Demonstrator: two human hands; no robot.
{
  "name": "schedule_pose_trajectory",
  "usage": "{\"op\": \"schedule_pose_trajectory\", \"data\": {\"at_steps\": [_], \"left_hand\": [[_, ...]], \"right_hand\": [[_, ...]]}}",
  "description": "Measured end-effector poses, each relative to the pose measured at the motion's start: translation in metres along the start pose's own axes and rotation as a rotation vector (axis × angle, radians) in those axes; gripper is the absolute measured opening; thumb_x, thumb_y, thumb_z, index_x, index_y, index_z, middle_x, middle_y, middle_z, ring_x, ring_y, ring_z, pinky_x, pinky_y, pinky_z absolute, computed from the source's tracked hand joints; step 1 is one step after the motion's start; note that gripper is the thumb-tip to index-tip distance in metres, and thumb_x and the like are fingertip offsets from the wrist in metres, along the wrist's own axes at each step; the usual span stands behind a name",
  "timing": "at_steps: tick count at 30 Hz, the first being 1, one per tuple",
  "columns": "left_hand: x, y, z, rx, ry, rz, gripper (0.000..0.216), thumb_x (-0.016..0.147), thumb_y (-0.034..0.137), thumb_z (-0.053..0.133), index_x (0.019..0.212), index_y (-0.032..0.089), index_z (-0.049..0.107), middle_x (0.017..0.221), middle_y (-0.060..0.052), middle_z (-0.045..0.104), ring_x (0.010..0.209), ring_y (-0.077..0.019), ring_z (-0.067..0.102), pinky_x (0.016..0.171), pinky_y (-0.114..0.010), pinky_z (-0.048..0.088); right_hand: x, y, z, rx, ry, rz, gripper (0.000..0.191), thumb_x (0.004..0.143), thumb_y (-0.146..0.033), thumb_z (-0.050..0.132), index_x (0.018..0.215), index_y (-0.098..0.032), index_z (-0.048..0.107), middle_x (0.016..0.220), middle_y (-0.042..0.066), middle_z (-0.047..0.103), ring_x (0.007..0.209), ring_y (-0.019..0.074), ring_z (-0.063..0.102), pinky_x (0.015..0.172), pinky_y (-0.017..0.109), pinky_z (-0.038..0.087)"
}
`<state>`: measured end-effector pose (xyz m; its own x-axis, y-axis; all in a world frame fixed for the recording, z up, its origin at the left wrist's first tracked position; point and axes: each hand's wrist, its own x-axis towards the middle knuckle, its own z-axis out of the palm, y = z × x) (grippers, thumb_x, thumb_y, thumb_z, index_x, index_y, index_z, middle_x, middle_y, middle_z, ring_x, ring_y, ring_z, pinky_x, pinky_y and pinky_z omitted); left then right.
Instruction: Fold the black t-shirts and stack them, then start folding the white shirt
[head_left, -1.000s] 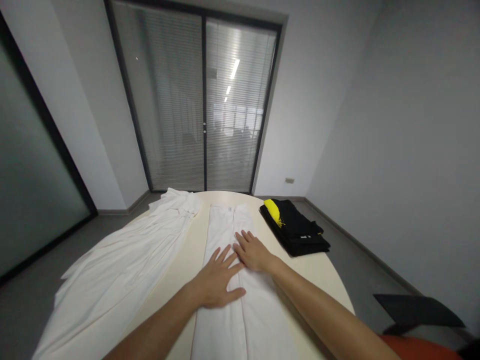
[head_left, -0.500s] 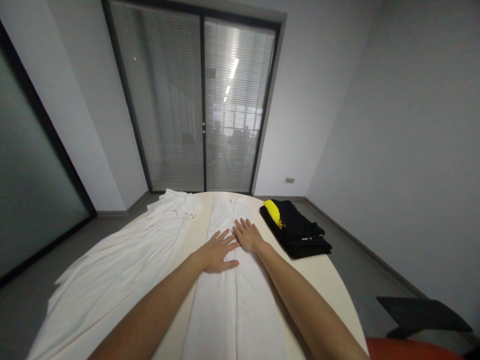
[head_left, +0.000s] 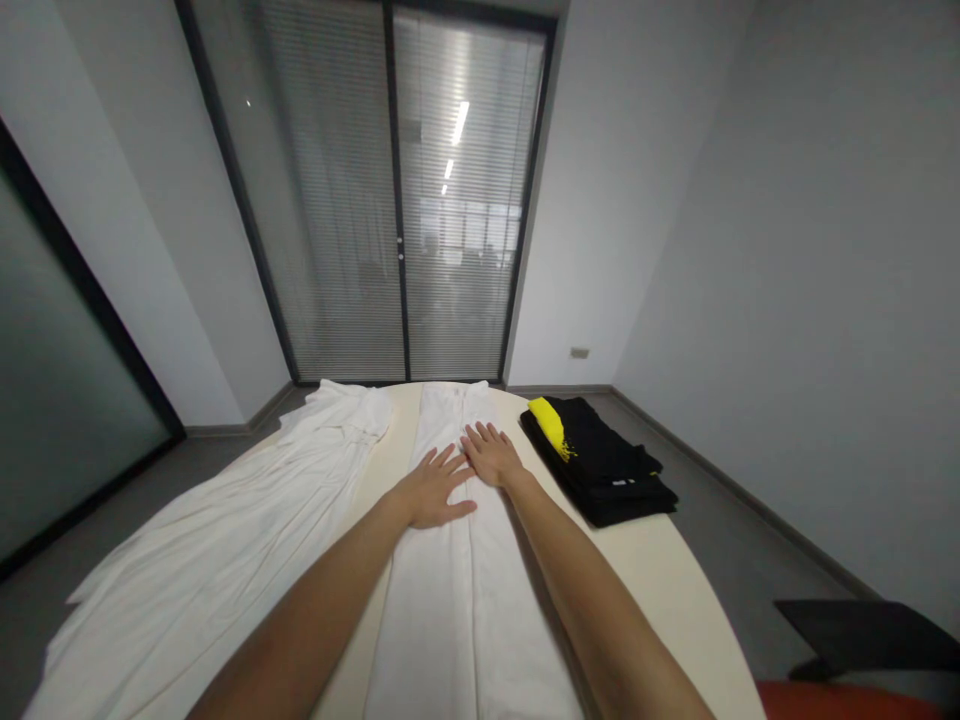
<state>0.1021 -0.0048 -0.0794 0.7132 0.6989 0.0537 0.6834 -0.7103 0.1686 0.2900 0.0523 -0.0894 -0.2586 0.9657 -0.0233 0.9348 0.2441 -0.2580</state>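
Note:
A pair of white trousers [head_left: 469,590] lies stretched out lengthwise along the middle of the table, its waist end at the far edge. My left hand [head_left: 433,490] rests flat on the cloth, fingers spread and thumb pointing right. Just ahead and to the right, my right hand [head_left: 491,455] also presses flat on the trousers with fingers extended. The fingertips of the left hand come close to the right hand; whether they touch I cannot tell. Neither hand grips anything.
A loose, wrinkled white garment [head_left: 217,550] covers the table's left side. Folded black clothes [head_left: 607,450] with a yellow patch are stacked on the right. The cream table [head_left: 667,590] has a curved edge. A chair [head_left: 847,690] with red seat and black armrest stands lower right.
Both hands have slid slightly away from me over the trousers. The far end of the trousers appears nearer the table's edge. My view has shifted a little.

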Motion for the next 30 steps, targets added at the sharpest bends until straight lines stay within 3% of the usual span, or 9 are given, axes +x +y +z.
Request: {"op": "schedule_pose_trajectory", "data": {"at_steps": [5, 8, 11, 13, 16, 20, 22, 26, 30], "left_hand": [[-0.006, 0.008, -0.002, 0.044, 0.207, 0.009, 0.062, 0.097, 0.052, 0.045, 0.150, 0.021, 0.038, 0.156, -0.011, 0.041, 0.145, -0.0319, 0.033, 0.119, -0.050, 0.021], [-0.019, 0.015, -0.008, 0.063, 0.362, -0.108, 0.049, 0.099, 0.040, 0.041, 0.140, 0.015, 0.048, 0.138, -0.015, 0.058, 0.127, -0.0286, 0.053, 0.110, -0.045, 0.034], [-0.039, 0.020, -0.014, 0.014, 0.423, -0.260, 0.040, 0.102, 0.036, 0.033, 0.125, 0.016, 0.060, 0.120, -0.013, 0.066, 0.110, -0.0265, 0.062, 0.100, -0.043, 0.043], [-0.053, 0.024, -0.014, -0.061, 0.419, -0.314, 0.040, 0.103, 0.037, 0.032, 0.120, 0.018, 0.063, 0.120, -0.012, 0.068, 0.108, -0.0248, 0.064, 0.099, -0.041, 0.044], [-0.073, 0.029, -0.005, -0.113, 0.361, -0.322, 0.044, 0.100, 0.041, 0.040, 0.134, 0.017, 0.056, 0.134, -0.012, 0.063, 0.121, -0.0261, 0.059, 0.108, -0.043, 0.039], [-0.089, 0.035, 0.014, -0.058, 0.290, -0.303, 0.055, 0.095, 0.042, 0.049, 0.144, 0.017, 0.046, 0.154, -0.013, 0.044, 0.143, -0.0297, 0.039, 0.118, -0.053, 0.024], [-0.094, 0.037, 0.018, -0.040, 0.312, -0.289, 0.052, 0.095, 0.039, 0.049, 0.142, 0.016, 0.049, 0.153, -0.014, 0.045, 0.143, -0.0291, 0.039, 0.118, -0.052, 0.025], [-0.107, 0.045, 0.010, -0.053, 0.340, -0.153, 0.048, 0.092, 0.035, 0.054, 0.138, 0.018, 0.052, 0.149, -0.013, 0.049, 0.139, -0.0284, 0.043, 0.117, -0.049, 0.030], [-0.122, 0.064, -0.011, -0.145, 0.257, -0.015, 0.038, 0.093, 0.030, 0.055, 0.130, 0.022, 0.054, 0.142, -0.011, 0.055, 0.133, -0.0263, 0.047, 0.112, -0.045, 0.036]], "right_hand": [[-0.008, -0.001, -0.001, 0.134, 0.211, -0.033, 0.064, 0.103, -0.055, 0.012, 0.152, -0.024, 0.040, 0.162, 0.007, 0.030, 0.149, 0.0253, 0.023, 0.119, 0.045, 0.015], [-0.018, -0.001, -0.008, 0.184, 0.376, -0.082, 0.057, 0.105, -0.046, 0.017, 0.134, -0.020, 0.059, 0.145, 0.011, 0.054, 0.138, 0.0227, 0.042, 0.114, 0.038, 0.024], [-0.029, 0.000, -0.018, 0.201, 0.422, -0.102, 0.056, 0.106, -0.037, 0.017, 0.118, -0.016, 0.067, 0.121, 0.012, 0.068, 0.118, 0.0214, 0.057, 0.104, 0.033, 0.034], [-0.037, -0.001, -0.023, 0.202, 0.399, -0.118, 0.048, 0.105, -0.034, 0.026, 0.112, -0.016, 0.069, 0.112, 0.011, 0.071, 0.109, 0.0210, 0.060, 0.099, 0.032, 0.037], [-0.057, -0.010, -0.027, 0.175, 0.300, -0.226, 0.029, 0.097, -0.031, 0.047, 0.103, -0.018, 0.072, 0.104, 0.007, 0.073, 0.101, 0.0202, 0.062, 0.092, 0.030, 0.039], [-0.098, -0.032, -0.030, 0.149, 0.100, -0.449, 0.021, 0.092, -0.025, 0.055, 0.101, -0.018, 0.073, 0.096, 0.007, 0.071, 0.090, 0.0183, 0.062, 0.082, 0.027, 0.041], [-0.120, -0.042, -0.032, 0.162, 0.019, -0.498, 0.020, 0.088, -0.023, 0.060, 0.103, -0.018, 0.072, 0.095, 0.007, 0.069, 0.088, 0.0180, 0.061, 0.079, 0.027, 0.042], [-0.160, -0.049, -0.034, 0.177, -0.027, -0.531, 0.028, 0.086, -0.028, 0.067, 0.111, -0.019, 0.068, 0.104, 0.009, 0.067, 0.100, 0.0224, 0.059, 0.087, 0.031, 0.044], [-0.186, -0.048, -0.043, 0.235, -0.013, -0.579, 0.032, 0.087, -0.028, 0.066, 0.118, -0.021, 0.065, 0.116, 0.009, 0.064, 0.112, 0.0229, 0.056, 0.098, 0.035, 0.042]]}}
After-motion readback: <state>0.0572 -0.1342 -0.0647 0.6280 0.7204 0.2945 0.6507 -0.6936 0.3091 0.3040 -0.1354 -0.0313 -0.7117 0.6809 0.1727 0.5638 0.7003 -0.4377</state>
